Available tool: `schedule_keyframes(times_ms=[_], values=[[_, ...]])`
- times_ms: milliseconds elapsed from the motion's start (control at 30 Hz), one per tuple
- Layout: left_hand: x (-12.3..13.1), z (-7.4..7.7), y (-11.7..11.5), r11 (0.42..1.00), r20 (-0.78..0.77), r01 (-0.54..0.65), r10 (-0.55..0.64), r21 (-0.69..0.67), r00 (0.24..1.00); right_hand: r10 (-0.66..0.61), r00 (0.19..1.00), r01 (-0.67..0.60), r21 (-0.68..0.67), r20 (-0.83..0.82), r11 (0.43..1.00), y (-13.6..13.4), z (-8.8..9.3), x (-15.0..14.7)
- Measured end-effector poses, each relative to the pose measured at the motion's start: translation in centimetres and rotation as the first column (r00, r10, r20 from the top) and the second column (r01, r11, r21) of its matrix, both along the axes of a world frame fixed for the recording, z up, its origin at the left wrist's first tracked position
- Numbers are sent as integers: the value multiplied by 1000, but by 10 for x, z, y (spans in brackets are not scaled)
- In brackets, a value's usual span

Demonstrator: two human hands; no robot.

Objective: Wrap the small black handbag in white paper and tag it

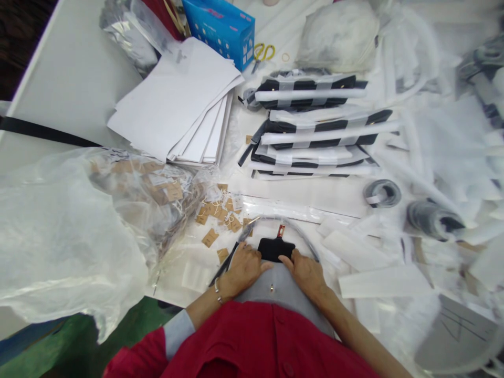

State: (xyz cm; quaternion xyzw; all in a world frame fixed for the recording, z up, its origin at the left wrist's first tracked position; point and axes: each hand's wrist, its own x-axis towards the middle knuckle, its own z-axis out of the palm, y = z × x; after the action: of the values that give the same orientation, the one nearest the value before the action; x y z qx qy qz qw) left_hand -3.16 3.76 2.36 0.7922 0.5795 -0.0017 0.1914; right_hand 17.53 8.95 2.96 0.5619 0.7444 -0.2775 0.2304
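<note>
Your left grip (pixel 244 265) and right grip (pixel 307 273) pinch the bag (pixel 277 278) beside its black flap (pixel 274 250); it seems light, soft, best held there

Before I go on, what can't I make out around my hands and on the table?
- Lower part of the grey item: head view, hidden by the red garment.
- Underside of the black piece, and any fingers of the left hand or right hand beneath it: head view, hidden from above.
- Print on the brown tags: head view, too small and blurred.
- Blue box: head view, cut off by the top edge.
</note>
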Motion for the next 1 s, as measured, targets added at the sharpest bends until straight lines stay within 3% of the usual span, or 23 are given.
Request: schedule_keyframes(times_ms=[167,333,467,700,867,1000], values=[[7,0,19,998,4,15,-15,-53,1000,-30,1000,30,36,5,999,7,5,4],[19,1,57,999,46,43,-45,32,998,-66,998,64,104,21,992,36,9,18],[29,-10,77,997,48,38,-41,70,998,-240,969,233,97,65,968,55,4,26],[31,-23,76,996,57,28,-33,86,998,-492,865,493,-17,-96,870,63,-8,33],[31,-20,77,997,68,31,-35,66,997,-461,797,467,-85,-391,880,77,-10,27],[31,-21,75,997,79,40,-45,60,996,-429,797,402,-157,-425,902,73,4,17]])
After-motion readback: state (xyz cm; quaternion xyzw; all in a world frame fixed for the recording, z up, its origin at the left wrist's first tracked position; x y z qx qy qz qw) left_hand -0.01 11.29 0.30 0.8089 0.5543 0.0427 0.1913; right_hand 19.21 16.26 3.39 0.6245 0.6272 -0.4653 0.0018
